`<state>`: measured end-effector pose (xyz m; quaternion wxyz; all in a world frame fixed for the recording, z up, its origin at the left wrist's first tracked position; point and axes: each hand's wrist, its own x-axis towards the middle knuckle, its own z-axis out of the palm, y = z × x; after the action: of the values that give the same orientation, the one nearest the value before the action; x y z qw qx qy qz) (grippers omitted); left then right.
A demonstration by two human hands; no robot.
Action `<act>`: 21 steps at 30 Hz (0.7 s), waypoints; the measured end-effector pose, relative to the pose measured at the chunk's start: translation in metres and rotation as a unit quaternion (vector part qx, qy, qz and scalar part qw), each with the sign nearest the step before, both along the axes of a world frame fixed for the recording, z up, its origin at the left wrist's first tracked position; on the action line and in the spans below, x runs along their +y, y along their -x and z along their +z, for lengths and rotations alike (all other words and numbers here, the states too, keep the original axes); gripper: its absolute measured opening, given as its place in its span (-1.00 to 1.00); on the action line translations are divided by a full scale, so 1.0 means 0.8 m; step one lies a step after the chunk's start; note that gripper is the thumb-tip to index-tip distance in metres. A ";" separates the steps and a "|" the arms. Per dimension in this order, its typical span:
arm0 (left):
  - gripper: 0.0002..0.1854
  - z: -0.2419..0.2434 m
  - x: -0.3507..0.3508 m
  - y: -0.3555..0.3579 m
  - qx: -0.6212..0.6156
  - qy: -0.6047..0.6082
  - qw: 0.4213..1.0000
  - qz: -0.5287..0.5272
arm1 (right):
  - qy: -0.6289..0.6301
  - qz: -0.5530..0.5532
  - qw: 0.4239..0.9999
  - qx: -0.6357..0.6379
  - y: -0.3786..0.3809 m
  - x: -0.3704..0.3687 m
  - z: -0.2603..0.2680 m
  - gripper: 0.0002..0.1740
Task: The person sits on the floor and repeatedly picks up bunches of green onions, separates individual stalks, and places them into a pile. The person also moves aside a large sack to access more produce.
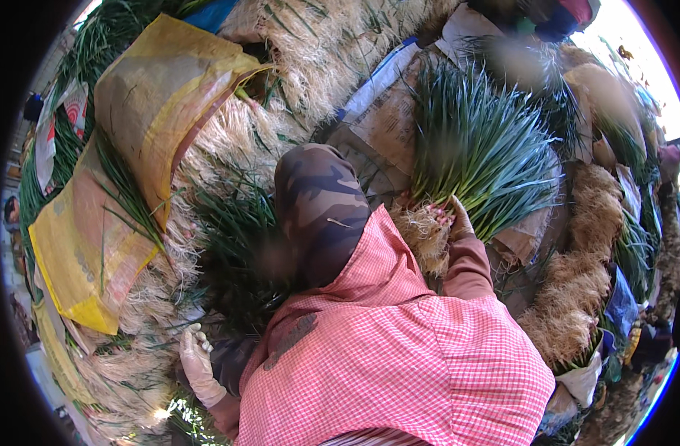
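Observation:
My right hand (461, 219), below a brown sleeve, grips the bulb end of a large bunch of spring onions (479, 145). Their long green leaves fan upward and to the right; the pinkish bulbs and pale stringy roots (426, 234) point down toward me. My left hand (197, 359), in a whitish glove, is held low at the left beside my camouflage-clad leg. Its fingers are loosely curled and slightly apart, with nothing seen in them. More green leaves (234, 234) lie left of my raised knee.
Piles of root ends (312, 61) spread at the upper left, partly under yellow woven sacks (144, 83). Flattened printed sacking (387, 122) lies beneath the held bunch. A long row of rooted bunches (579, 273) runs down the right. Part of another person (563, 17) shows at the top right.

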<state>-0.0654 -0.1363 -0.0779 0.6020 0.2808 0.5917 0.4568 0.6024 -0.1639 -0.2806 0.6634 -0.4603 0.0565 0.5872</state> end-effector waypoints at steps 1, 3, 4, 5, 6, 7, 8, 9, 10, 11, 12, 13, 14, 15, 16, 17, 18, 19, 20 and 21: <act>-0.68 -0.002 -0.004 0.004 0.007 0.015 0.999 0.028 | 0.006 0.000 1.000 -0.016 -0.002 -0.004 0.001 -0.43; -0.69 -0.006 -0.010 0.007 0.007 0.012 1.000 0.007 | 0.015 0.004 0.999 -0.049 -0.006 -0.007 0.001 -0.43; -0.70 -0.006 -0.012 0.006 0.012 0.017 1.000 0.011 | 0.024 0.005 0.997 -0.074 -0.007 -0.010 0.002 -0.42; -0.70 -0.005 -0.013 0.002 0.008 0.016 1.000 0.010 | 0.041 0.001 0.994 -0.103 -0.008 -0.011 0.002 -0.42; -0.71 -0.003 -0.013 -0.002 0.024 0.016 1.000 0.004 | 0.051 0.001 0.989 -0.139 -0.009 -0.015 0.004 -0.42; -0.71 -0.001 -0.012 -0.009 0.042 0.021 0.999 0.016 | 0.180 -0.043 0.957 -0.223 -0.012 -0.014 0.005 -0.42; -0.70 0.003 -0.010 -0.015 0.044 0.019 0.999 0.012 | 0.256 -0.082 0.910 -0.316 -0.014 -0.014 0.006 -0.39; -0.70 0.005 -0.006 -0.023 0.054 0.030 0.998 0.028 | 0.279 -0.073 0.895 -0.340 -0.016 -0.009 0.007 -0.28; -0.70 0.008 -0.002 -0.029 0.065 0.053 0.994 0.063 | 0.302 -0.132 0.861 -0.387 -0.018 -0.003 0.007 -0.14; -0.71 0.010 0.001 -0.034 0.086 0.067 0.991 0.073 | 0.329 -0.148 0.840 -0.406 -0.018 0.003 0.008 0.01; -0.74 0.011 0.005 -0.038 0.118 0.069 0.988 0.065 | 0.454 -0.136 0.739 -0.478 -0.015 0.020 0.005 0.20; -0.76 0.014 0.007 -0.038 0.144 0.072 0.986 0.049 | 0.554 -0.070 0.645 -0.522 -0.012 0.031 0.005 0.57; -0.76 0.016 0.009 -0.038 0.131 0.039 0.990 0.019 | 0.553 -0.005 0.651 -0.520 -0.005 0.043 0.004 0.71; -0.77 0.019 0.011 -0.035 0.127 0.020 0.992 -0.016 | 0.586 0.054 0.572 -0.571 0.015 0.057 -0.005 0.69; -0.78 0.023 0.013 -0.033 0.154 0.024 0.987 -0.024 | 0.639 0.059 0.506 -0.577 0.034 0.072 -0.012 0.67; -0.77 0.027 0.018 -0.031 0.165 0.023 0.986 -0.021 | 0.667 0.062 0.457 -0.585 0.052 0.081 -0.018 0.65; -0.76 0.032 0.026 -0.029 0.178 0.013 0.984 -0.020 | 0.676 0.075 0.446 -0.582 0.063 0.088 -0.020 0.63; -0.75 0.038 0.037 -0.027 0.204 -0.001 0.979 0.001 | 0.680 0.084 0.444 -0.578 0.070 0.093 -0.020 0.61; -0.77 0.044 0.052 -0.028 0.236 -0.043 0.970 0.029 | 0.677 0.096 0.449 -0.575 0.075 0.097 -0.020 0.59; -0.80 0.049 0.072 -0.031 0.306 -0.054 0.949 0.057 | 0.673 0.109 0.455 -0.574 0.078 0.100 -0.021 0.57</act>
<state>-0.0408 -0.0790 -0.0384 0.3488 0.4047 0.7368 0.4144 0.5397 -0.0842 -0.2973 -0.0395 -0.9985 -0.0099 0.0368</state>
